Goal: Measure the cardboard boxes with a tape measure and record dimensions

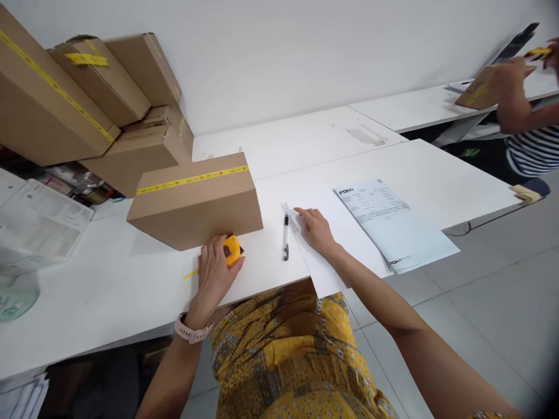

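My left hand (213, 267) is wrapped over a yellow tape measure (233, 250) on the white table, right against the front of a cardboard box (201, 209). A short bit of yellow blade pokes out to the left of the hand. Yellow printed tape runs along the top of that box. My right hand (317, 231) rests on a white sheet of paper (345, 247), fingers stretched toward a printed list near its upper left edge. Between the two hands lies a capped pen (286, 237). Beside the sheet, on the right, is a printed form (384, 224).
Several cardboard boxes (56, 93) are stacked at the back left. A white package (39, 221) and a greenish clear container (17, 302) stand at the left. At the far right a co-worker's hand (509, 78) is by another box (478, 90). The table's front edge (131, 336) runs close to me.
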Tool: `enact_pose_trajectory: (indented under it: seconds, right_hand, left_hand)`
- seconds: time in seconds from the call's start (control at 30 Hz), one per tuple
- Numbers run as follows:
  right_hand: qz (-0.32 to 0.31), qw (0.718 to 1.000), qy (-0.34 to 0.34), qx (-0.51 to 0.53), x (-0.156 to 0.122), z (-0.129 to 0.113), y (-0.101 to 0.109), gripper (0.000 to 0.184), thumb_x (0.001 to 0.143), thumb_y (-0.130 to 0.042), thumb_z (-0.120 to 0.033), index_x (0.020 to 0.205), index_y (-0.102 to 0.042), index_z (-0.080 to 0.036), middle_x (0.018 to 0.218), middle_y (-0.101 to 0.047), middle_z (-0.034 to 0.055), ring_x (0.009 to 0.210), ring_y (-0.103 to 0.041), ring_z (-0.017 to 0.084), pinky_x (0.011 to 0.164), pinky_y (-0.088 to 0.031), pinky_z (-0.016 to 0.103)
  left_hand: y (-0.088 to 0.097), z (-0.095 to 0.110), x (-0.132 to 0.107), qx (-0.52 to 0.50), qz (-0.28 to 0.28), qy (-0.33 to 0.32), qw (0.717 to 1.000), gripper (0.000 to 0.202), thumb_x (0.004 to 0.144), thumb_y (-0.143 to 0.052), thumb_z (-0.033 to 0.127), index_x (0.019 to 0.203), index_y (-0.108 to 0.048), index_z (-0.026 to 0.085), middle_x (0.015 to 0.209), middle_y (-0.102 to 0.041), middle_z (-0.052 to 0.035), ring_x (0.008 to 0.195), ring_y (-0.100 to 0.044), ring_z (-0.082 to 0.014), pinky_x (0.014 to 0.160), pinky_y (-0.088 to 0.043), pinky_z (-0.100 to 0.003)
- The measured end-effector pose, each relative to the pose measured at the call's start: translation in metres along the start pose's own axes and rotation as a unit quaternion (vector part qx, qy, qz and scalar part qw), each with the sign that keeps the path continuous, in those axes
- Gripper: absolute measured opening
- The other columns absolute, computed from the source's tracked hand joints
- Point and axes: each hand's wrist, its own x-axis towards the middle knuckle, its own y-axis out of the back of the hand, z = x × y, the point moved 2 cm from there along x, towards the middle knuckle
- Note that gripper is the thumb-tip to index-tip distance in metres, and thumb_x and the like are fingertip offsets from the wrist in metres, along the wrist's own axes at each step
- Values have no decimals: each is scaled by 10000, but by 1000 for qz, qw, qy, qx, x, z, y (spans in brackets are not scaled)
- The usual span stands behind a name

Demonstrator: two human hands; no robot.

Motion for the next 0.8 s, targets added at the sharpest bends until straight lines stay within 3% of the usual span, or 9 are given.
enact_pose_trajectory:
  seconds: [0.13, 0.23, 0.3, 0.37, 0.47, 0.53, 0.6, 0.7, 0.8]
  right_hand:
    - [62, 998, 5, 27, 1, -14, 18, 445, 944, -379, -131, 1317, -617, -177, 1102, -681, 160, 1021, -565, 309, 865, -489, 453]
    - [79, 991, 20, 101, 1, -44, 37, 330, 983, -422, -238, 1182, -683, -205, 1130, -679, 151, 1038, -587, 291, 894, -484, 441]
    - [-1, 976, 5, 220, 0, -70, 44, 301, 1004, -451, -341, 1099, -710, -221, 1057, -704, 115, 963, -625, 249, 850, -501, 399]
    - [-133, 926, -43, 350, -2, -95, 43, 376, 1004, -459, -479, 1070, -717, -213, 1017, -721, 96, 873, -648, 213, 771, -519, 359]
    - [-259, 833, -104, 478, -5, -122, 37, 571, 963, -439, -660, 1081, -714, -174, 1054, -723, 123, 828, -649, 189, 708, -527, 328]
    - [-283, 799, -119, 517, -6, -131, 32, 642, 926, -443, -728, 1056, -712, -161, 1058, -716, 132, 837, -645, 183, 708, -523, 320]
    - [-287, 797, -116, 518, -7, -136, 28, 612, 888, -511, -734, 994, -705, -163, 998, -707, 111, 827, -630, 174, 712, -509, 313]
    - [-249, 833, -87, 485, -8, -143, 23, 463, 804, -701, -636, 885, -651, -183, 860, -667, 49, 759, -573, 152, 680, -474, 297]
    - [-209, 852, -59, 477, -2, -148, 28, 419, 785, -736, -589, 814, -567, -207, 769, -618, 8, 690, -524, 138, 640, -457, 294]
  left_hand:
    - [-7, -9, -4, -96, -8, 68, 993, 668, 805, -731, 376, 1374, -458, 156, 1261, -622, -190, 1213, -557, -386, 1005, -453, -569]
    - [-3, -2, -8, -277, -32, 111, 954, 723, 774, -760, 403, 1382, -427, 198, 1196, -644, -131, 1113, -625, -307, 979, -487, -501]
    - [4, 8, -10, -412, -69, 106, 902, 736, 785, -751, 419, 1395, -392, 219, 1148, -659, -94, 1008, -661, -245, 926, -518, -441]
    - [13, 19, -12, -495, -95, 87, 859, 729, 797, -743, 410, 1401, -376, 230, 1135, -668, -84, 978, -668, -221, 892, -530, -404]
    - [27, 29, -14, -521, -108, 64, 844, 725, 806, -748, 397, 1406, -376, 232, 1170, -667, -93, 995, -668, -219, 885, -532, -386]
    - [33, 30, -15, -515, -115, 58, 847, 729, 810, -754, 401, 1411, -380, 226, 1203, -664, -102, 1018, -671, -224, 905, -531, -392]
    - [38, 29, -17, -507, -119, 65, 851, 729, 804, -759, 407, 1409, -400, 219, 1234, -662, -115, 1057, -673, -239, 934, -530, -408]
    - [42, 25, -23, -495, -132, 80, 855, 745, 790, -765, 416, 1425, -439, 201, 1283, -657, -139, 1125, -668, -270, 980, -522, -429]
    - [54, 19, -28, -477, -134, 80, 865, 714, 777, -774, 418, 1397, -520, 171, 1313, -659, -150, 1185, -646, -293, 1029, -499, -437]
